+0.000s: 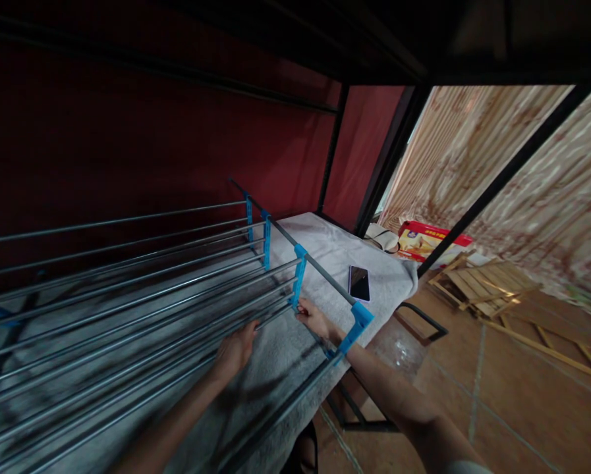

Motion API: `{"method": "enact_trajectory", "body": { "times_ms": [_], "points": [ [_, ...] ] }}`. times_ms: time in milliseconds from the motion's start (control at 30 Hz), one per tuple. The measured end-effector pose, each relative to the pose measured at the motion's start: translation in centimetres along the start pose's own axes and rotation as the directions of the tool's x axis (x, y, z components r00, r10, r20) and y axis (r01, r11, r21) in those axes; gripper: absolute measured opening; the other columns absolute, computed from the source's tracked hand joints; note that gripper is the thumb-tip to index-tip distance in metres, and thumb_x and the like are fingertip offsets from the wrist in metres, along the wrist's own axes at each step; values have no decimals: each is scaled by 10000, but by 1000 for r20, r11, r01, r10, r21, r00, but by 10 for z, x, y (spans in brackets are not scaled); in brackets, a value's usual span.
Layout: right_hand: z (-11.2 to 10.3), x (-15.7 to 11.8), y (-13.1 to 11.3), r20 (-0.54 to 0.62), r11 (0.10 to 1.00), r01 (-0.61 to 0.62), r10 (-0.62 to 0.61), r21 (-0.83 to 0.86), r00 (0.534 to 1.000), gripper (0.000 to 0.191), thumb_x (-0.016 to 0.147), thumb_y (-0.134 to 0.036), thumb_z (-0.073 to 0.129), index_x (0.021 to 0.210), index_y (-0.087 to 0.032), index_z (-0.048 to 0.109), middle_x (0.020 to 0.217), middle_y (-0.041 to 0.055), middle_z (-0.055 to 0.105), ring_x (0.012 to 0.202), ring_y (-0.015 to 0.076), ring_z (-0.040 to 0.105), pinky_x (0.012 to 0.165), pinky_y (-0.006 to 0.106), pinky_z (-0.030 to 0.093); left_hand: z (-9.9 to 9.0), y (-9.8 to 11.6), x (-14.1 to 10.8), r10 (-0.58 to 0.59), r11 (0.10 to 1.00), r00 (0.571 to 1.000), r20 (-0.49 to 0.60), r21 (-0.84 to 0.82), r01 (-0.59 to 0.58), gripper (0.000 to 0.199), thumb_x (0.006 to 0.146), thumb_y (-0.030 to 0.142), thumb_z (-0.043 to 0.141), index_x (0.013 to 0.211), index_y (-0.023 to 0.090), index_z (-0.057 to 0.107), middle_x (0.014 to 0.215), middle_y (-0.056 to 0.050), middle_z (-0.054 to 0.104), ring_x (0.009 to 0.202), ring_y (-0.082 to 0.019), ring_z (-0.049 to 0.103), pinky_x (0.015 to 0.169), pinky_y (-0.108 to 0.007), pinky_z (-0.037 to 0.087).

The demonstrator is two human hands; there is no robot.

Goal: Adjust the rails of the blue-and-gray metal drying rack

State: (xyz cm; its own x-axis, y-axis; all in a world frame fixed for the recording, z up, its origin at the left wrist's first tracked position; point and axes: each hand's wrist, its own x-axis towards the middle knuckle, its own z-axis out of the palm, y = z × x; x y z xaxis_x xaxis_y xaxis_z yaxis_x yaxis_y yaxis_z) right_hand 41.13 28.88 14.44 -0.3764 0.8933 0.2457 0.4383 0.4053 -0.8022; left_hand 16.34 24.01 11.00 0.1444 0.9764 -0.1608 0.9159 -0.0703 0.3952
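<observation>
A rack of several grey metal rods [176, 309] joined by blue plastic connectors [300, 271] rests on a pale grey blanket [319, 230]. My left hand [236, 349] is closed around one of the rods, a little short of its right end. Just beyond it, my right hand [315, 319] pinches at the lower end of a blue connector, where a rod meets it. My right forearm passes behind the nearest blue corner piece [359, 322]. The fingertips of my right hand are partly hidden, and the rack's left end runs out of view.
A dark phone [359, 283] lies on the blanket beyond the rack. Black metal posts [332, 151] and bars frame the surface, with a red wall behind. On the tiled floor to the right are a red and yellow box [423, 241] and wooden slatted pieces [493, 283].
</observation>
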Motion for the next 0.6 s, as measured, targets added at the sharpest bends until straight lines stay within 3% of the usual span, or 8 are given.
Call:
{"method": "enact_trajectory", "body": {
  "times_ms": [67, 167, 600],
  "points": [
    [6, -2, 13, 42, 1000, -17, 18, -8, 999, 147, 918, -151, 577, 1058, -153, 622, 1064, 36, 624, 958, 173, 616, 889, 355, 521, -1, -1, -1, -3, 1000, 1000, 5, -7, 3, 427, 992, 268, 271, 1354, 195, 484, 1242, -122, 670, 1149, -280, 634, 969, -393, 461],
    [12, -4, 24, 58, 999, -31, 32, -17, 998, 230, 833, -15, 499, 955, -182, 598, 1009, -3, 585, 958, 152, 578, 907, 294, 480, -2, -5, -2, -1, 1000, 1000, 13, -22, 2, 423, 991, 281, 284, 1358, 221, 486, 1264, -97, 665, 1168, -255, 626, 987, -364, 454],
    [18, -9, 24, 67, 999, -38, 36, 26, 997, 279, 741, -58, 486, 955, -216, 570, 977, 7, 543, 935, 180, 532, 909, 319, 453, 0, -9, -1, 31, 996, 999, 22, -79, -29, 462, 982, 294, 274, 1364, 160, 498, 1267, -137, 662, 1162, -274, 635, 1008, -392, 466]
  ]
}}
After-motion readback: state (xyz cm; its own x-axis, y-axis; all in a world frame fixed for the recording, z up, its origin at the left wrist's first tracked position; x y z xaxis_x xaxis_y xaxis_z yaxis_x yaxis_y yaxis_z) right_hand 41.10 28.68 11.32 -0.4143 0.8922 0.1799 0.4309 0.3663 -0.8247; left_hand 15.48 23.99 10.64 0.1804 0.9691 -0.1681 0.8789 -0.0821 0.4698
